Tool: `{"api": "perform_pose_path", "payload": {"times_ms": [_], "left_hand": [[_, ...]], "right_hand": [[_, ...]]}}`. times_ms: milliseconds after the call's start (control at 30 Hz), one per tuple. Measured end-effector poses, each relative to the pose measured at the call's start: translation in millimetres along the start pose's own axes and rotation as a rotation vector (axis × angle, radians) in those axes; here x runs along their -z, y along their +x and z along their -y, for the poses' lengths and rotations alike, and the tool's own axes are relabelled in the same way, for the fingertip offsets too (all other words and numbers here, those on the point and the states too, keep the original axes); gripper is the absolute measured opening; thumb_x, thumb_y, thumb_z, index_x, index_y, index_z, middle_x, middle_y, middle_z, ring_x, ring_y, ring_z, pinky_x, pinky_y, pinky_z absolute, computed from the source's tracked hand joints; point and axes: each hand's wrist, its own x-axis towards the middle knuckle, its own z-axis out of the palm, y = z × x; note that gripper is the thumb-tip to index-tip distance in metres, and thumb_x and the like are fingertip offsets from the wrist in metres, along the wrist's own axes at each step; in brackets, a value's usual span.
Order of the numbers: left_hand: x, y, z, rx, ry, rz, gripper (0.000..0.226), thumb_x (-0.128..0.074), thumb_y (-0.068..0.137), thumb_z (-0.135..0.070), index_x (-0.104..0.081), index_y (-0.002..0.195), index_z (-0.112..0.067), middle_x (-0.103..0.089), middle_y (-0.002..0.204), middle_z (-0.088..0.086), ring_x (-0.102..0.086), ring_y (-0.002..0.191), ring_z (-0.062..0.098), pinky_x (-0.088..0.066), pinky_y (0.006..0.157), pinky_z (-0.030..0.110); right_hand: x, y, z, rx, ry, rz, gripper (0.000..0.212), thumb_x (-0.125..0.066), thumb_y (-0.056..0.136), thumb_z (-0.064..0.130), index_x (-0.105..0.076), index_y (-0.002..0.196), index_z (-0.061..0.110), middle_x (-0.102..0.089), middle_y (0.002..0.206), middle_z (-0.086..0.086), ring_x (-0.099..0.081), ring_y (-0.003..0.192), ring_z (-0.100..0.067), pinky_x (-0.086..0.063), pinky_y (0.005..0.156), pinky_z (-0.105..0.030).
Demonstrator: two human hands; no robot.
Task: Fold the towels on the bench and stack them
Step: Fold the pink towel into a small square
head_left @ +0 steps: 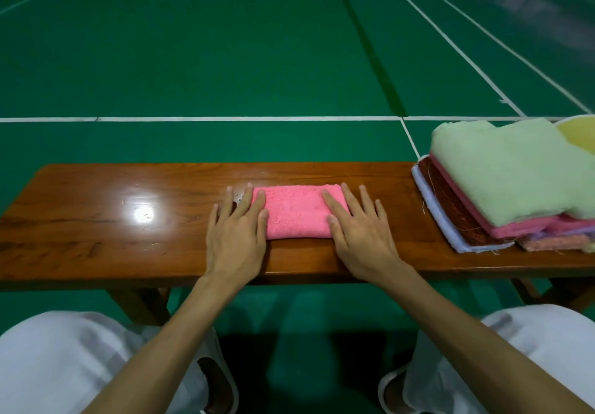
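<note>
Wooden bench [96, 220]: 1. Folded pink towel [296, 214] lying singly at mid-bench: 1; stack of towels [515, 182] at the right end: 1, showing at least five layers by colour (green, rose, brown, pale blue, salmon; the exact number cannot be told where edges overlap). Hands: 2, left hand [235, 240] and right hand [363, 236]; yellow item [576, 133] behind the stack: 1.

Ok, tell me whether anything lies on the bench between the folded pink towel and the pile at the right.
Nothing visible does. Bare bench separates the pink towel from the pile; only the right hand rests flat on the towel's right end.
</note>
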Motion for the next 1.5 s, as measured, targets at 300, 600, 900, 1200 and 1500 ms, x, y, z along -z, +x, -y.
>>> {"api": "perform_pose_path", "payload": {"times_ms": [300,600,900,1200,1500], "left_hand": [[47.2,16.7,30.0,0.096,-0.500,0.143,0.053,-0.047,0.107,-0.045,-0.042,0.156,-0.024,-0.042,0.161,0.001,-0.043,0.145,0.019,-0.036,0.119,0.046],[60.9,28.6,9.4,0.552,-0.484,0.335,0.098,-0.041,0.073,-0.094,-0.071,0.106,-0.008,-0.072,0.113,0.018,-0.068,0.104,0.037,-0.053,0.091,0.043],[45.6,35.2,-31.6,0.651,-0.800,0.342,0.036,-0.074,0.094,-0.025,-0.052,0.119,-0.011,-0.060,0.123,0.010,-0.063,0.108,0.030,-0.059,0.079,0.043],[79.5,69.8,-80.5,0.603,-1.491,0.310,0.040,-0.079,0.082,-0.009,-0.060,0.115,-0.001,-0.064,0.112,0.011,-0.064,0.092,0.020,-0.058,0.055,0.028],[100.4,148.7,-239.7,0.387,-1.664,0.406,0.021,-0.073,0.090,-0.005,-0.058,0.104,-0.013,-0.061,0.093,0.005,-0.059,0.074,0.015,-0.052,0.048,0.019]], "right_hand": [[46.1,-6.2,-3.2,-0.040,0.451,0.113,0.065,-0.044,0.106,0.050,-0.009,0.161,0.047,-0.012,0.170,0.008,-0.013,0.154,-0.014,-0.013,0.124,-0.049],[66.6,6.2,10.4,-0.478,0.563,0.031,0.056,-0.051,0.096,0.067,-0.058,0.078,0.014,-0.068,0.082,-0.008,-0.066,0.076,-0.026,-0.056,0.074,-0.045],[58.1,20.6,27.4,-0.564,0.512,0.086,0.045,-0.066,0.094,0.043,-0.061,0.125,0.011,-0.064,0.126,-0.009,-0.063,0.113,-0.031,-0.054,0.084,-0.038],[133.7,-15.5,-1.5,-0.476,1.116,-0.278,0.030,-0.079,0.076,0.022,-0.056,0.095,0.016,-0.065,0.101,-0.003,-0.063,0.090,-0.015,-0.049,0.064,-0.028],[213.9,-38.4,-93.5,-0.560,1.164,-0.669,0.021,-0.072,0.071,0.033,-0.072,0.082,0.014,-0.075,0.091,-0.006,-0.073,0.090,-0.026,-0.063,0.070,-0.057]]}}
